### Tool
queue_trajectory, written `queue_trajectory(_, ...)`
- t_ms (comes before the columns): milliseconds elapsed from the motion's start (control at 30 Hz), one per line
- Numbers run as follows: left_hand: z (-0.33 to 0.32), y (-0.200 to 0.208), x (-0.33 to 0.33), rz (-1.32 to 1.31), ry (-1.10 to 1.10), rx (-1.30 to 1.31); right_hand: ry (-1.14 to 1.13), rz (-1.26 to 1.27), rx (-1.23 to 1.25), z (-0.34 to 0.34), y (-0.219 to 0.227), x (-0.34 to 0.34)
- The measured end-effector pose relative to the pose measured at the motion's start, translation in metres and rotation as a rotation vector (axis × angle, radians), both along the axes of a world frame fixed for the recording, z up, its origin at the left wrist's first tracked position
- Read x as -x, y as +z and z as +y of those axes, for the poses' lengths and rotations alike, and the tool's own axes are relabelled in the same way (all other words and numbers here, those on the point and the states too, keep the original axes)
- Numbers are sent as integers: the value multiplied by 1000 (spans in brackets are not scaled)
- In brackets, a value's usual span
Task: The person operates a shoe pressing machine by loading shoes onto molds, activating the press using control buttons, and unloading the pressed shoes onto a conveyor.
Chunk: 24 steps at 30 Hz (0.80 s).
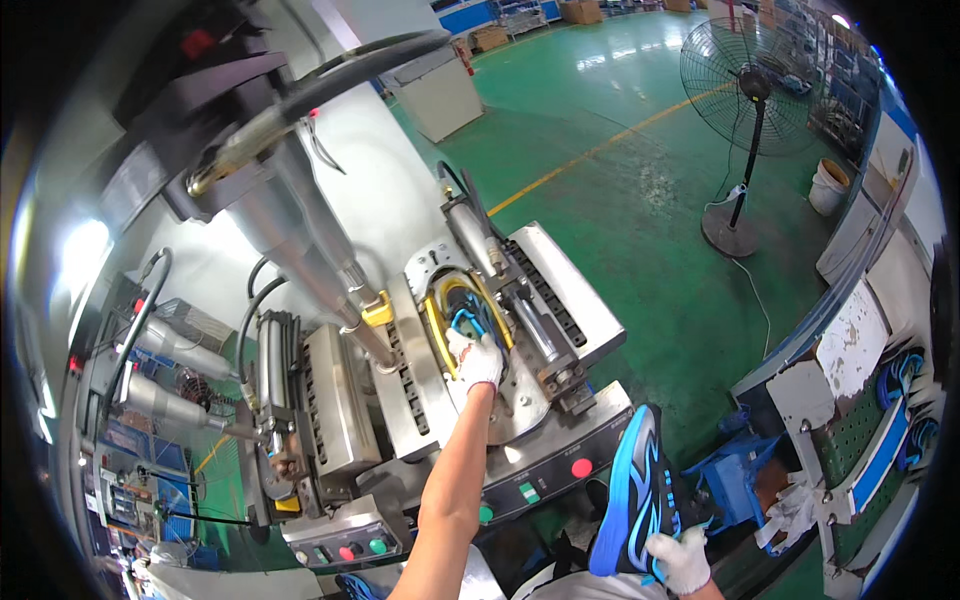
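Note:
My left hand (476, 364), in a white glove, reaches into the press station in front of me. Its fingers are closed on the blue-edged collar of a dark sneaker (463, 303) sitting between yellow pads (437, 335). The glove covers part of that shoe. Low on the right, my right hand (682, 562), also gloved, grips a second sneaker (645, 495), black with a bright blue sole. This shoe is tilted, one end pointing up and its sole facing left, beside the machine's front panel.
The front panel carries a red button (582, 467) and green buttons. Metal cylinders (300, 235) rise at the left of the station. A rack (850, 400) with shoe parts and a blue bin (735, 475) stand at right. Beyond is a floor fan (752, 85).

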<state>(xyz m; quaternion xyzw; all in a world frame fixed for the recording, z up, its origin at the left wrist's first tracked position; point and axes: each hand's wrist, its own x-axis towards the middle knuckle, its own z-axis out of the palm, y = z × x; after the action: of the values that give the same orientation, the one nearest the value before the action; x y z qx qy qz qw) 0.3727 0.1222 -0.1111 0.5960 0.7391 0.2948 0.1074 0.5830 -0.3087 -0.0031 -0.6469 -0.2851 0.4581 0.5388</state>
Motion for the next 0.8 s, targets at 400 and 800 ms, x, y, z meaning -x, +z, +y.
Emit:
queue_trajectory(400,-110,96,48,-592,-170,113,-79,-28,-95,65,13,-5)
queue_trajectory(800,-526,55,152,-456,192,422,511,-1192,-46,479,-113,66)
